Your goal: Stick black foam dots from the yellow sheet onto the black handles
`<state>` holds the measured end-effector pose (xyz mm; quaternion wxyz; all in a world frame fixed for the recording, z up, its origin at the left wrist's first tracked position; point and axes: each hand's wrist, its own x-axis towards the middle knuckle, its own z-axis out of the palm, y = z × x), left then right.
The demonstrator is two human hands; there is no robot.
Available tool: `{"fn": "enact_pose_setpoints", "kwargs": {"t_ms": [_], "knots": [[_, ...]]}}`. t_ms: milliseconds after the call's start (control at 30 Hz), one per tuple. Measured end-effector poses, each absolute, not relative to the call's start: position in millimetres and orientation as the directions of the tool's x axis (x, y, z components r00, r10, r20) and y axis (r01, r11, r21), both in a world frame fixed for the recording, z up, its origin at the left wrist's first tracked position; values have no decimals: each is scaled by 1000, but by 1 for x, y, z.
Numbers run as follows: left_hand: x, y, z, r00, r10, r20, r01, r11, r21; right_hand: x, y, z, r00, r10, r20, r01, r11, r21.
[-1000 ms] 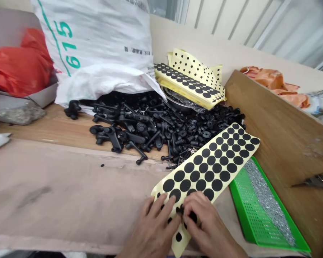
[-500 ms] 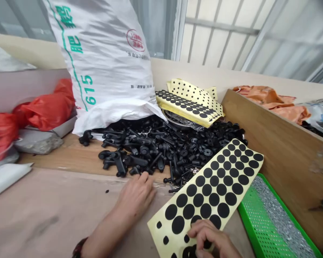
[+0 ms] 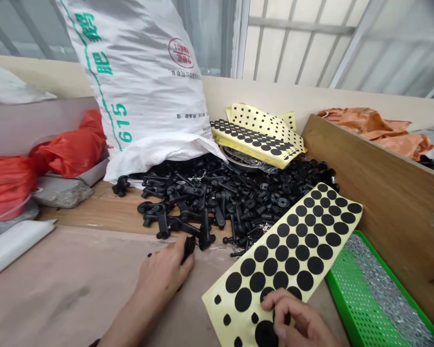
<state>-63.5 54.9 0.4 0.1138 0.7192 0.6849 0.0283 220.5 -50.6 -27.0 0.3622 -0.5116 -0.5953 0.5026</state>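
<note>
1. Front edge of desk (image 3: pixel 68 294), centre: left hand (image 3: pixel 162 277), fingers clamped on small black moulded-plastic piece (image 3: pixel 188 249).
2. Lower right of desk: right hand (image 3: pixel 304 323), fingers curled on yellow backing sheet of round black dots (image 3: pixel 285 250); any pinch on a dot cannot be told.

There are two hands here, one left hand (image 3: pixel 164 274) and one right hand (image 3: pixel 298 323). I count one white sack (image 3: pixel 141 82), one green tray (image 3: pixel 350 299) and two red bags (image 3: pixel 70 144). There is one big sheet (image 3: pixel 292 241) of black dots in front, and at least two more sheets (image 3: pixel 255 142) behind. The black parts (image 3: pixel 217 202) in the pile are too many for counting; one black part (image 3: pixel 188 248) is in the left hand.
</note>
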Motion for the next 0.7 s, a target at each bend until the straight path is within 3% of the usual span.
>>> {"fn": "enact_pose_setpoints", "kwargs": {"t_ms": [67,133,200,267,367,433,700], "knots": [[-69,61,3,64,992,-106,962,-34,270,222,-51,-30,-188,979,-77,192,-40,-981],[-75,59,1,51,996,-78,866,-6,499,223,-52,-31,-156,985,-67,117,-49,-992],[-75,47,-2,55,990,-127,627,65,776,222,-51,-28,-129,988,-88,34,-85,-996],[-64,30,-4,172,951,-258,357,184,916,218,-48,-21,-115,985,-130,-41,-135,-990],[-31,6,-5,432,819,-377,96,374,922,210,-43,-10,-116,981,-156,-109,-169,-980],[-11,-3,-4,524,750,-404,29,458,888,205,-41,-5,-108,983,-150,-133,-163,-978],[7,-6,0,539,702,-465,67,515,854,200,-39,-3,-66,983,-174,-152,-182,-971]]}}
